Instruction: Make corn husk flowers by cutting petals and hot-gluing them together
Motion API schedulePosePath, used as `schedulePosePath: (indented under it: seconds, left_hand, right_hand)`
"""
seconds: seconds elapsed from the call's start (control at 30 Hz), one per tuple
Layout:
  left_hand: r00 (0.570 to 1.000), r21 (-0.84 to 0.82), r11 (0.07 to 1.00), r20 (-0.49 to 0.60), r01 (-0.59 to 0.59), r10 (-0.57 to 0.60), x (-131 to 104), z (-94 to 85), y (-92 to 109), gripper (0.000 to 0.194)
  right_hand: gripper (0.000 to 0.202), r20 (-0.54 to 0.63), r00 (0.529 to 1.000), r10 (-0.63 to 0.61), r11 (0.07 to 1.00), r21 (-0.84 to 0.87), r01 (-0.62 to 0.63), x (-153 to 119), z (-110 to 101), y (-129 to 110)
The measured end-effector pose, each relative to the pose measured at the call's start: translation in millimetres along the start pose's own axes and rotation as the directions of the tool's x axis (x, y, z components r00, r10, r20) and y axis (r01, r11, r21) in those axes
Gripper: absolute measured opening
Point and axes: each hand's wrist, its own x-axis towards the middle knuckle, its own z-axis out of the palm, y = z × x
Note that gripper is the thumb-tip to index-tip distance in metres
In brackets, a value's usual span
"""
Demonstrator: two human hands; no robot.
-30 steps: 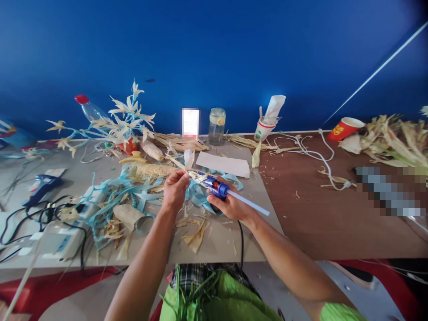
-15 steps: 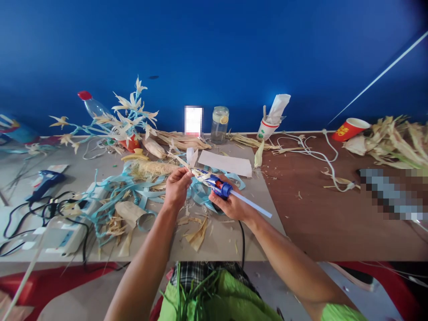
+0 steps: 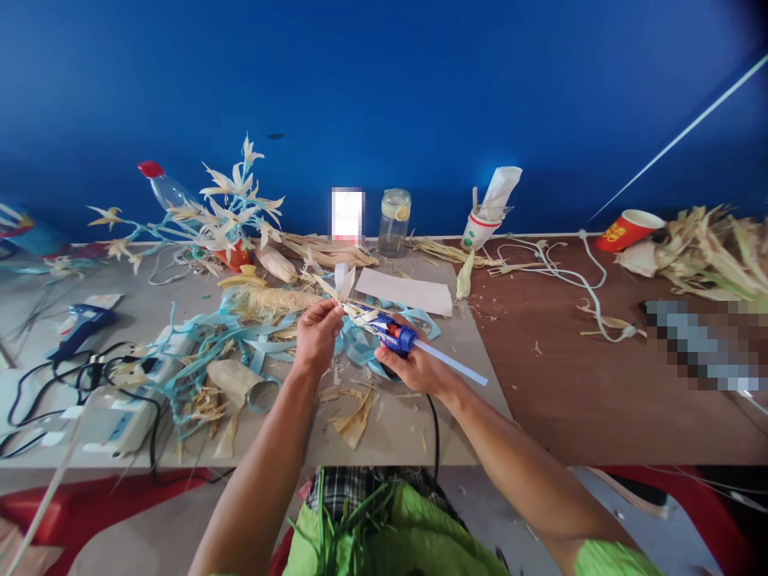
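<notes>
In my right hand (image 3: pixel 414 368) is a blue glue gun (image 3: pixel 393 334), with a long pale glue stick (image 3: pixel 453 363) poking out of its back end. The gun's nozzle points left toward my left hand (image 3: pixel 319 328), whose thumb and fingers pinch a small husk flower (image 3: pixel 341 285) with pale pointed petals. Nozzle and flower base are close together; whether they touch I cannot make out. Beneath both hands lie light blue ribbons (image 3: pixel 354 352) and husk scraps (image 3: pixel 355 420). A black cord (image 3: pixel 435 436) hangs below the gun.
A second glue gun (image 3: pixel 84 326) and a white power strip (image 3: pixel 135 416) with black cords lie left. Behind stand husk flowers in a red pot (image 3: pixel 235 256), a clear jar (image 3: pixel 394 224) and a white cup (image 3: pixel 480 230). A red paper cup (image 3: pixel 627 230) lies tipped at right.
Hardly anything differs. Both hands hold the glue gun and the flower in nearly the same place; the whole view has shifted very slightly.
</notes>
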Motion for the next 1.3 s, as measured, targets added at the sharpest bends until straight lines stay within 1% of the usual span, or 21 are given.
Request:
schedulePosePath:
  seconds: [0.17,0.3,0.47,0.6,0.73,0.8,0.9,0.97,1.03,1.1,1.13,1.2,1.27,1.3]
  left_hand:
    - [1.0,0.021,1.0,0.006,0.002,-0.002,0.0,-1.0,-1.2,0.019]
    - [1.0,0.023,1.0,-0.01,0.01,-0.009,0.5,-0.4,-0.8,0.02]
    - [1.0,-0.023,1.0,-0.026,0.009,-0.01,0.3,1.0,1.8,0.021]
    - [1.0,-0.025,1.0,-0.024,0.017,-0.017,-0.2,1.8,2.5,0.02]
    - [1.0,-0.067,0.998,-0.028,0.012,-0.014,-0.1,2.6,2.9,0.019]
    - [1.0,-0.079,0.997,-0.023,0.012,-0.014,-0.2,2.8,3.3,0.018]
    - [1.0,-0.066,0.998,-0.016,0.019,-0.02,-0.4,2.5,3.4,0.018]
    - [1.0,-0.059,0.998,-0.011,0.025,-0.026,-0.2,2.0,3.1,0.02]
    - [0.999,-0.056,0.998,-0.01,0.032,-0.032,0.3,1.3,2.4,0.022]
    - [0.999,-0.049,0.998,-0.013,0.037,-0.038,0.9,0.6,1.5,0.023]
    - [0.999,-0.044,0.998,-0.013,0.042,-0.042,1.2,0.4,1.0,0.024]
    - [0.999,-0.036,0.998,-0.014,0.049,-0.049,1.5,0.4,0.3,0.025]
    - [0.999,-0.029,0.998,-0.019,0.046,-0.047,1.7,0.9,-0.2,0.026]
    - [0.999,-0.024,0.999,-0.022,0.043,-0.043,1.7,1.2,-0.3,0.026]
  right_hand:
    - [0.022,-0.032,0.999,-0.007,1.0,-0.002,0.007,1.9,-0.4,-0.6]
    - [0.021,-0.028,0.999,-0.016,1.0,-0.015,0.015,1.8,-0.7,-0.2]
    - [0.02,-0.019,0.999,-0.042,0.998,-0.053,0.041,0.3,0.7,1.5]
    - [0.022,-0.023,1.0,-0.006,1.0,-0.011,0.005,1.5,1.3,1.3]
    - [0.023,-0.017,1.0,-0.003,1.0,-0.014,0.003,0.7,2.4,2.3]
    - [0.023,-0.011,1.0,0.015,0.999,0.032,-0.014,-1.5,3.1,4.8]
    - [0.022,-0.016,0.998,0.054,0.984,0.168,-0.051,-5.2,2.9,10.5]
    - [0.023,-0.051,0.996,0.072,0.972,0.228,-0.059,-5.8,1.4,13.5]
    - [0.023,-0.109,0.99,0.094,0.971,0.229,-0.067,-4.0,-1.7,15.0]
    - [0.022,-0.195,0.975,0.108,0.985,0.15,-0.079,0.0,-6.2,15.9]
    - [0.022,-0.247,0.964,0.102,0.994,0.074,-0.086,2.5,-8.8,16.8]
    - [0.021,-0.337,0.94,0.054,0.985,-0.137,-0.105,7.5,-14.4,20.8]
    - [0.024,-0.372,0.928,0.006,0.921,-0.36,-0.151,11.7,-19.5,28.3]
    - [0.025,-0.372,0.928,0.01,0.874,-0.448,-0.188,13.3,-21.5,33.2]
